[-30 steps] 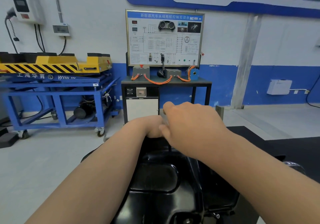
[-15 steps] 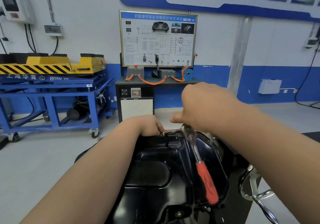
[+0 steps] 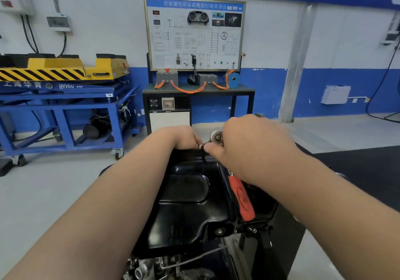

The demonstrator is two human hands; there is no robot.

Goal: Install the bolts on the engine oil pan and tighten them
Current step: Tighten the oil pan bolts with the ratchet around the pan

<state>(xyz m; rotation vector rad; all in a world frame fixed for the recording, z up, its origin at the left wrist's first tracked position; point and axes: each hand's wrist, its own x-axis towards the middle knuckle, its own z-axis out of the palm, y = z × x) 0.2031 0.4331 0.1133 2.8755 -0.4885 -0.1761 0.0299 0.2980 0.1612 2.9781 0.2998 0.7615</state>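
A black engine oil pan (image 3: 190,206) sits upside-up on the engine below me, in the middle of the view. At its far edge my left hand (image 3: 184,138) pinches a small bolt (image 3: 201,146). My right hand (image 3: 249,145) grips a ratchet wrench; its round silver head (image 3: 216,137) shows above my fingers and its red handle (image 3: 242,197) hangs down over the pan's right side. A silver drain plug (image 3: 219,231) sits at the pan's near corner. The far rim under both hands is hidden.
Ahead stands a black training bench with a wiring board (image 3: 194,33) and orange cables. A blue wheeled lift cart (image 3: 62,106) with a yellow striped top is at the left. Engine parts (image 3: 151,266) and a thin metal rod lie below the pan. Grey floor surrounds the stand.
My right hand has dropped lower and come closer to my left hand, turning the ratchet so its head now shows above the fingers. My left hand stays at the pan's far edge.
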